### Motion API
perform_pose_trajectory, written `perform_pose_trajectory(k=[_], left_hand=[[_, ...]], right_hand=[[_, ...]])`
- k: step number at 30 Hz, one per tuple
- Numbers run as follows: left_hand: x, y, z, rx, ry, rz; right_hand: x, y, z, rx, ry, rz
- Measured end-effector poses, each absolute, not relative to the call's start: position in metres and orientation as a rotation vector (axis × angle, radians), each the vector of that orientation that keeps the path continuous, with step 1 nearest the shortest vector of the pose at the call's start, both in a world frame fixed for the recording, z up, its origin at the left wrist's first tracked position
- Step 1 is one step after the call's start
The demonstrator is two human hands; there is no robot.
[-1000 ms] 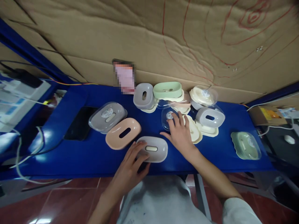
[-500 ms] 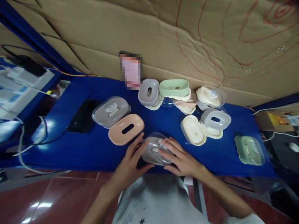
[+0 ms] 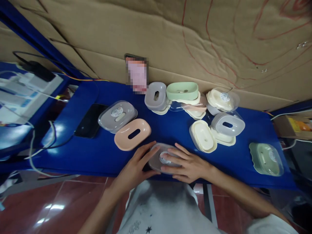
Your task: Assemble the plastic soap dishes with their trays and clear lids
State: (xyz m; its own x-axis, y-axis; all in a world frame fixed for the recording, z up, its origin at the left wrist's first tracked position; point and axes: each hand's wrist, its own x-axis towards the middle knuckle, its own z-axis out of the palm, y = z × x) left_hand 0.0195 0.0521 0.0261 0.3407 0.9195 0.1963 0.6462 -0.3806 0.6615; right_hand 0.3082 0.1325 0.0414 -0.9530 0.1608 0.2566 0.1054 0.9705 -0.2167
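At the table's front edge, a grey soap dish [image 3: 156, 158] with a clear lid and a round sticker lies between my hands. My left hand [image 3: 140, 162] wraps the dish's left end, fingers at the far side and thumb at the near side. My right hand [image 3: 187, 164] lies over the right half of the lid, fingers across the top and partly covering the sticker. Just beyond my left hand are a peach slotted dish [image 3: 122, 138] and a second lidded grey soap dish [image 3: 109, 118].
Cream soap dish parts [image 3: 203, 138], a grey slotted dish [image 3: 229, 123] and a green dish [image 3: 181, 91] lie towards the back. A lidded green soap dish [image 3: 266, 159] sits at the right. A dark phone [image 3: 89, 122], cables and power strip [image 3: 31, 97] are leftward; cardboard [image 3: 109, 29] stands behind.
The clear lid has settled flatter over the grey soap dish, with its sticker now nearer the middle. My right hand has slid slightly and spread further across it. The view has shifted a little.
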Motion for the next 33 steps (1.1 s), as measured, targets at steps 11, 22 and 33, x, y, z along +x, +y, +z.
perform_pose_trajectory(k=[11, 22, 33], left_hand=[[0.024, 0.052, 0.028, 2.173, 1.385, 0.752], [-0.015, 0.044, 0.031, 2.334, 2.027, 0.867], [0.002, 0.002, 0.033, 2.267, 1.533, 0.921]], right_hand=[[0.308, 0.104, 0.034, -0.565, -2.732, 0.006], [0.305, 0.113, 0.055, -1.046, -2.735, -0.053], [0.235, 0.161, 0.073, -0.832, -2.737, 0.172]])
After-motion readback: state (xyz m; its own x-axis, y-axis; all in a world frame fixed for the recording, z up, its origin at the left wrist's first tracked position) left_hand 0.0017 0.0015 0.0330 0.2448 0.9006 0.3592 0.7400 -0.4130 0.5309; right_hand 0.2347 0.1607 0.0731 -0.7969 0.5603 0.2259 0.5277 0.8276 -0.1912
